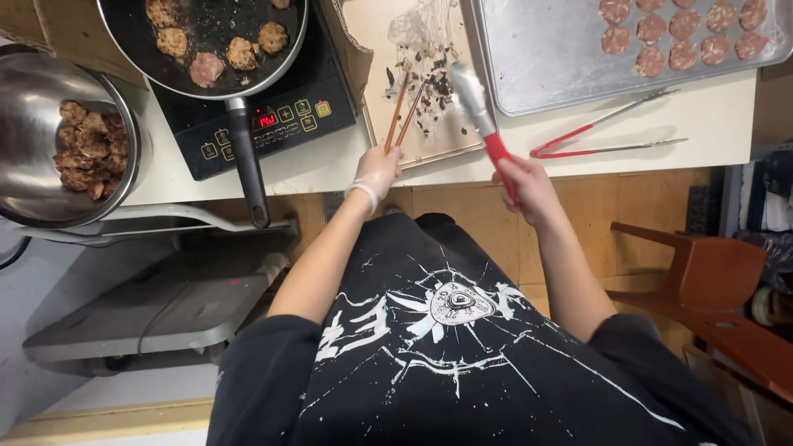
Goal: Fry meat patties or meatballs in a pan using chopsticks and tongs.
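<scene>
Shirt: black [446,347], with a white cracked-line print, nearest the camera.
Left hand: the left hand [376,171], in a thin clear glove, is closed around the lower ends of a pair of wooden chopsticks [402,113].
Right hand: the right hand [525,186] is clenched around the red grip of a pair of tongs [481,116], whose metal ends look blurred.
Where held: both tools reach up from the worktop [710,107] edge over a pale cutting board [376,33] scattered with dark crumbs and a crumpled clear wrapper [423,29].
Second tongs: one more pair [607,136], red and metal, lies on the worktop just right of the hands.
Tray: a metal baking tray [545,58] with ten raw pink patties [681,33] in view at its far right end.
Cooker: a black induction hob [273,120] with a red lit display and yellow square markings.
Pan: a dark frying pan [215,33] on it, six patties showing, one still pink.
Bowl: a steel bowl [33,132] at far left, holding a heap of browned pieces.
Chair: a brown wooden chair [710,281] at right.
</scene>
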